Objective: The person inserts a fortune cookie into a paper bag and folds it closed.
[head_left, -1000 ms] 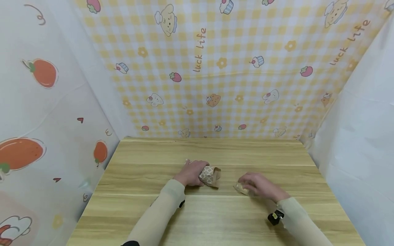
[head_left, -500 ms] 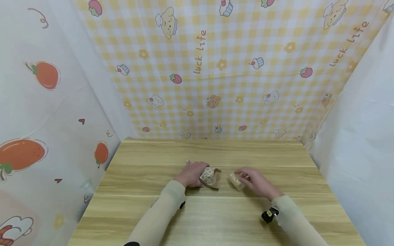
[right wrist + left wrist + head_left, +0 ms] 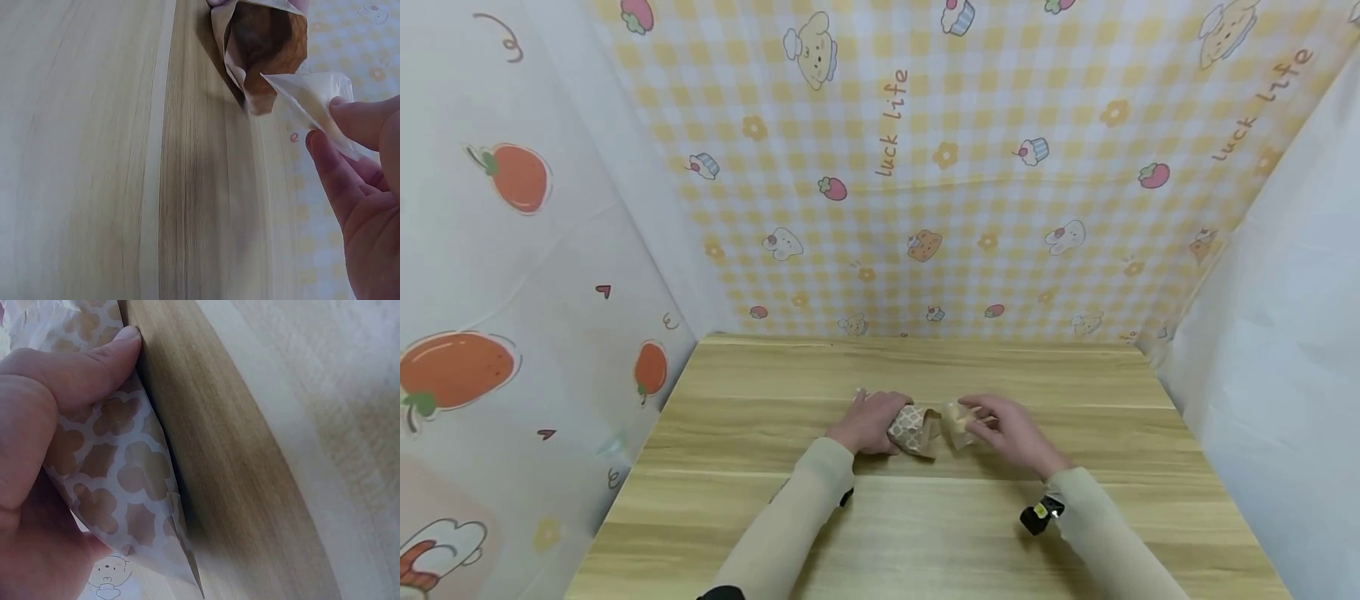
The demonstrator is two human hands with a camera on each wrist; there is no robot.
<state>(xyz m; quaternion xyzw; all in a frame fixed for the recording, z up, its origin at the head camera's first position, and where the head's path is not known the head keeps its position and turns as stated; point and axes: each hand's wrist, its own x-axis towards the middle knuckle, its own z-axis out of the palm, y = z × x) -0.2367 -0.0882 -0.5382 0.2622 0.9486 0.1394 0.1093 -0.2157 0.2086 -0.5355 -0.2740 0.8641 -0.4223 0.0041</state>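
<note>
A brown paper bag (image 3: 910, 428) with a white lattice pattern lies on the wooden table, its mouth facing right. My left hand (image 3: 871, 422) grips it from above; in the left wrist view the thumb presses on the patterned paper (image 3: 119, 469). My right hand (image 3: 1011, 432) pinches a small translucent packet (image 3: 957, 425) with something pale yellow inside. Seen from the right wrist, the packet (image 3: 319, 100) is held between thumb and fingers, one corner pointing at the bag's gaping brown opening (image 3: 269, 50). What the bag holds is hidden in shadow.
The wooden table (image 3: 925, 533) runs back to a yellow checked cloth (image 3: 955, 208) with cartoon prints. A white printed sheet (image 3: 565, 250) hangs on the left and a plain white one (image 3: 1285, 292) on the right. Small black cameras (image 3: 1037, 517) sit at the wrists.
My right hand has carried the packet left and slightly away from me, up close to the bag's mouth. The left hand has kept its grip on the bag in the same spot.
</note>
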